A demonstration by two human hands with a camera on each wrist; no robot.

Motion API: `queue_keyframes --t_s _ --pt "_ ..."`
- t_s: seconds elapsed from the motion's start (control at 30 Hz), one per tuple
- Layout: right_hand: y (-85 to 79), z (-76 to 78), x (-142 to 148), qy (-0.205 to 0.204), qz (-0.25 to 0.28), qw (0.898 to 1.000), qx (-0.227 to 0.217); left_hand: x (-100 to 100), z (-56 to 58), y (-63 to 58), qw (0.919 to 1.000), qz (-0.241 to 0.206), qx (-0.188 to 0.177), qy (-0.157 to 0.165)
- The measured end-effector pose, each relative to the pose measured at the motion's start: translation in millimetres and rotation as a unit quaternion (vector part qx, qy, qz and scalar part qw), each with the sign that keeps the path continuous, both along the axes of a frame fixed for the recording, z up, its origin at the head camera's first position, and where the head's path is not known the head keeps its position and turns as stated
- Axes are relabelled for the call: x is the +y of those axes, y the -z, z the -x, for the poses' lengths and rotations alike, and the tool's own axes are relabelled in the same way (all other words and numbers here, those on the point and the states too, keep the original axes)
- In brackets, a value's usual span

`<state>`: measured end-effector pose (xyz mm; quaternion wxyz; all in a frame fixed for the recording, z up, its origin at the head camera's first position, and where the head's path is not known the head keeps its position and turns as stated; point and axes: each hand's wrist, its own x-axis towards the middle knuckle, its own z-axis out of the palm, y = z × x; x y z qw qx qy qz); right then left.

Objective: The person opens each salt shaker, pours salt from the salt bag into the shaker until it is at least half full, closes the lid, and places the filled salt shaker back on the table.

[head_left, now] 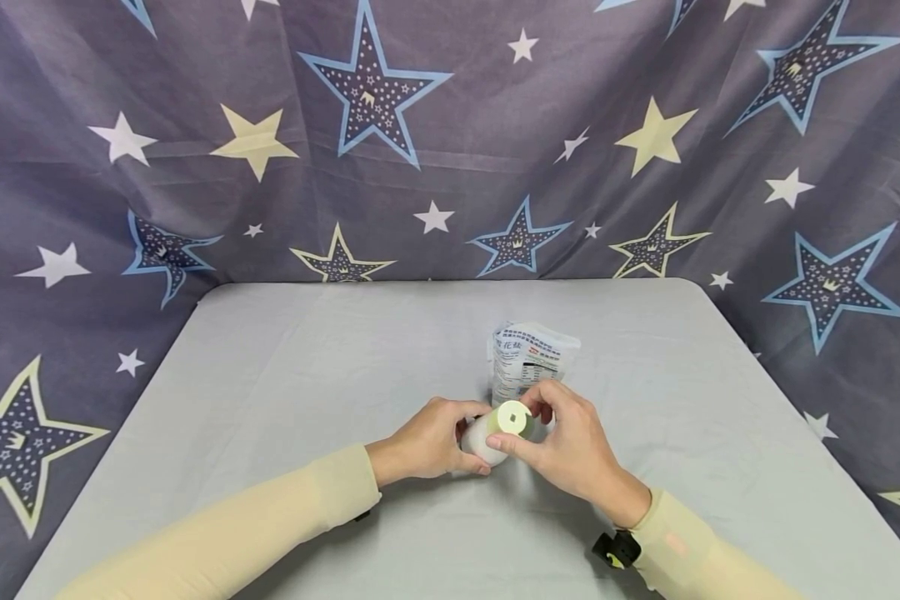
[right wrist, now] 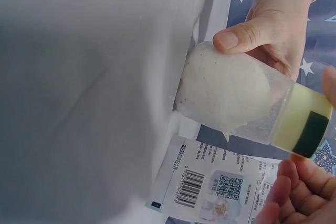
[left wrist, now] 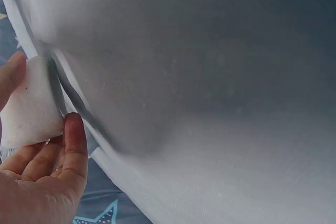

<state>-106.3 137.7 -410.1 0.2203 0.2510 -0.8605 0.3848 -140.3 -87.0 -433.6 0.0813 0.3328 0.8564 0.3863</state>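
A clear seasoning shaker [right wrist: 226, 87], mostly filled with white granules, stands with its base right at the grey cloth. Its pale yellow-green cap [right wrist: 304, 121] carries a dark green panel and, in the head view, a small dark square on top. My left hand [head_left: 431, 437] grips the shaker's lower body between thumb and fingers. At the cap, my right hand [head_left: 570, 437] has its thumb on one side and fingertips on the other, pinching it. Just behind both hands is a white printed pouch [head_left: 528, 354], its lower part hidden by the right hand.
A light grey cloth covers the table [head_left: 300, 358]. Behind it and along both sides hangs a dark star-patterned curtain [head_left: 450, 125]. A black wrist device [head_left: 617, 550] sits on the right wrist, close over the table.
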Motion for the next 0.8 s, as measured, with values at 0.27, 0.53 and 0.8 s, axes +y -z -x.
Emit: queue_keyframes --t_s 0.27,0.53,0.8 --pt "-2.5 0.2 5 -0.035 0.002 0.999 -0.009 -1 -0.3 0.1 1.0 0.005 0.005 0.0" --pt "-3.3 1.5 12 -0.093 -0.014 0.995 -0.016 -1 -0.1 -1.1 0.9999 0.009 0.008 0.002" --pt "-6.2 0.3 13 -0.121 -0.014 0.992 -0.025 -1 -0.2 -1.7 1.0 0.01 0.001 0.001"
